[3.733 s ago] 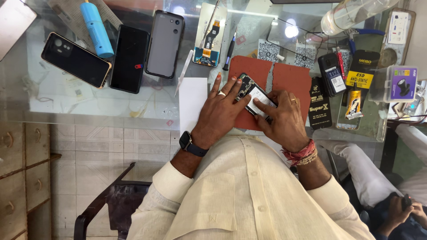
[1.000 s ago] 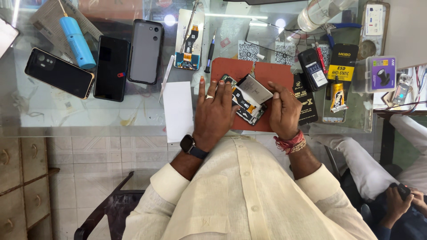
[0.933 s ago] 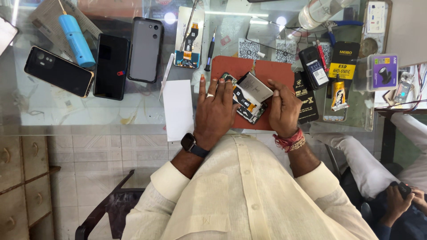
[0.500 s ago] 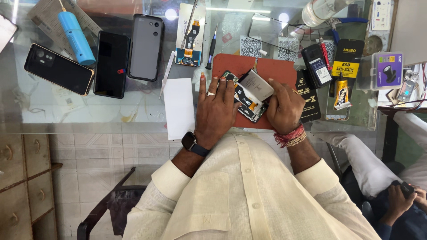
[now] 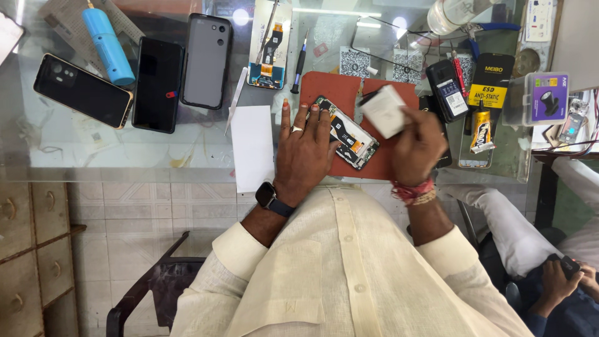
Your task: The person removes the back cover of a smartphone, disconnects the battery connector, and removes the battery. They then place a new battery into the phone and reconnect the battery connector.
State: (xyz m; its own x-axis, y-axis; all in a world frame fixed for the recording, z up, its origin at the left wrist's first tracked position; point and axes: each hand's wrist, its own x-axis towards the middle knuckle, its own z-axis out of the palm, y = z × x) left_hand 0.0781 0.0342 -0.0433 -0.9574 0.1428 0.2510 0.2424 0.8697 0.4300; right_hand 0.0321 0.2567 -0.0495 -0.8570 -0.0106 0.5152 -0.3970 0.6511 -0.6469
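Our left hand (image 5: 304, 156) lies flat, fingers spread, pinning the opened black phone body (image 5: 347, 132) on the orange rubber mat (image 5: 349, 93); our right hand (image 5: 419, 146) grips a white rectangular battery (image 5: 383, 111) at two o'clock.

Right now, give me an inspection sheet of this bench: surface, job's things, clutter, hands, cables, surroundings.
Surface: glass table with an orange mat under the work.
Job's things: opened phone lies on the mat, boards exposed; white flat part lifted above it.
Clutter: three phones at left, one a grey phone; blue cylinder; screwdriver; white sheet; yellow tube.
Hands: left hand flat, holding down the opened phone; right hand grips the white flat part.
Cables: thin black wire past the mat.
Surroundings: tiled floor, wooden drawers, another person seated at right.
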